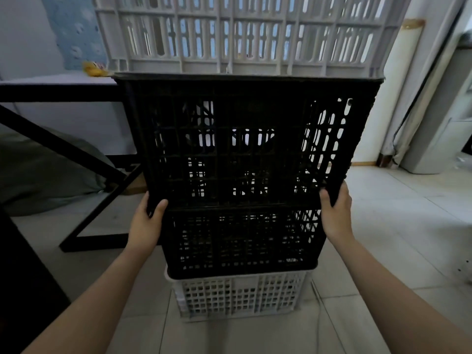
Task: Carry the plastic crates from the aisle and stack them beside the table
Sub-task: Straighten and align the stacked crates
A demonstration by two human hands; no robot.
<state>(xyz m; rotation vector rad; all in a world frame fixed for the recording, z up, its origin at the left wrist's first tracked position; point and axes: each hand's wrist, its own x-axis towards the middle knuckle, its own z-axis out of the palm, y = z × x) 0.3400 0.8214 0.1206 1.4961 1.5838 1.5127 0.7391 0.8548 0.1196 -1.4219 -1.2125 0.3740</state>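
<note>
Nearest the lens: two bare forearms, in from the bottom corners and angled toward the middle. At the end of one, the left hand (146, 221), clamped on the lower left corner of the upper black crate (242, 139), thumb laid across the near face, fingers curled out of sight behind the edge. Opposite, the right hand (335, 213), gripping the lower right corner the same way, thumb on the near face, fingers wrapped round the side.

Between the hands, the upper black crate itself: dark plastic lattice, tipped so that a broad gridded face looks at the camera, wide rim at the top, narrower end down by the hands. Lower edge level with the rim of the lower black crate (242, 241); resting on it or just above it, cannot tell. Lower black crate upright, seated in the top of a white crate (240, 295), also lattice-walled, standing on the pale tiled floor (383, 200).

Just left of the stack, the table (58, 79): pale top, black frame with slanted legs down to the floor. On the tabletop near the crate's upper left corner, a small yellow object (93, 69), too blurred to identify. Under the table, a grey-green cushion (46, 172) slumped on the floor.

Behind everything, across the top of the view, a large white slatted panel (242, 34) standing upright, light showing through its openings.
</note>
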